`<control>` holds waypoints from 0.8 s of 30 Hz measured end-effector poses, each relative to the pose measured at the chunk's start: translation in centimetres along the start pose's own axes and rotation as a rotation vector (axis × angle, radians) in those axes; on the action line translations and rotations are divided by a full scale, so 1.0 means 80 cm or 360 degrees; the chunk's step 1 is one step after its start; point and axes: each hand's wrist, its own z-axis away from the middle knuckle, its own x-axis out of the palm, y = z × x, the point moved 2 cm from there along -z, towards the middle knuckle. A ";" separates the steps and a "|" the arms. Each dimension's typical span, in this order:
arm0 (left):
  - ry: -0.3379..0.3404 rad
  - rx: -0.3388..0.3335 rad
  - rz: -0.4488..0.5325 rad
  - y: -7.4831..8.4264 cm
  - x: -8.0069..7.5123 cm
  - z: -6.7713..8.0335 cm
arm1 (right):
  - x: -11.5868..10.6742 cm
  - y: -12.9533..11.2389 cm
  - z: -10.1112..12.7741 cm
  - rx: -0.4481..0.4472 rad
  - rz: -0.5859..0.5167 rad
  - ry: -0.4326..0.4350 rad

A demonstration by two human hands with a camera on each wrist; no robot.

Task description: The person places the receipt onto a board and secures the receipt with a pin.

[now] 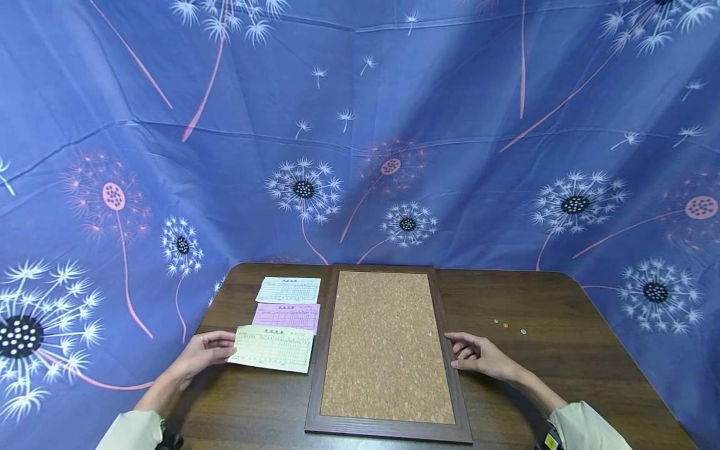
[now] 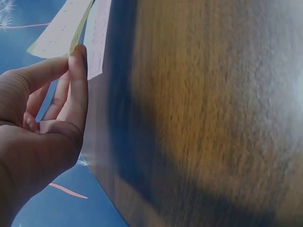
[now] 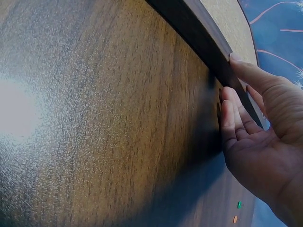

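Observation:
My left hand (image 1: 204,351) pinches the left edge of a pale yellow-green printed form (image 1: 272,349) between thumb and fingers. In the left wrist view, that edge stands raised at the left fingertips (image 2: 77,53). Behind it, a pink form (image 1: 287,315) and a pale blue form (image 1: 289,290) lie in a column on the table. A cork board (image 1: 388,337) in a dark wooden frame lies to their right. My right hand (image 1: 480,356) rests against the frame's right side, its thumb on the frame (image 3: 208,47) and the lower fingers loosely bent beside the outer edge.
Several small coloured discs, among them an orange one (image 1: 505,325) and a green one (image 3: 239,205), lie on the table right of the board. A tiny shiny piece (image 1: 430,333) sits on the cork. A blue dandelion-print cloth (image 1: 478,125) hangs behind the brown table (image 1: 534,294).

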 end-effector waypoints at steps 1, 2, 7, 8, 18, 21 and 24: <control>0.0020 -0.0018 0.0013 0.001 0.000 0.000 | 0.000 0.000 0.000 0.0003 -0.0001 0.0000; 0.0040 -0.0034 0.0024 0.001 0.000 0.000 | 0.000 0.000 0.000 0.0007 -0.0002 0.0001; 0.0127 -0.0101 0.0110 0.005 0.001 0.001 | 0.000 -0.001 0.001 0.0016 -0.0010 0.0017; 0.0135 -0.0106 0.0128 0.005 0.001 0.001 | 0.000 -0.001 0.001 0.0013 -0.0009 0.0020; 0.0170 -0.0096 0.0242 0.016 0.011 -0.001 | 0.000 -0.004 0.003 0.0037 -0.0004 0.0025; 0.0166 -0.0094 0.0246 0.023 0.017 -0.001 | -0.001 -0.005 0.004 0.0055 -0.0004 0.0014; 0.0179 -0.0089 0.0266 0.033 0.024 -0.002 | -0.001 -0.006 0.003 0.0061 -0.0007 -0.0003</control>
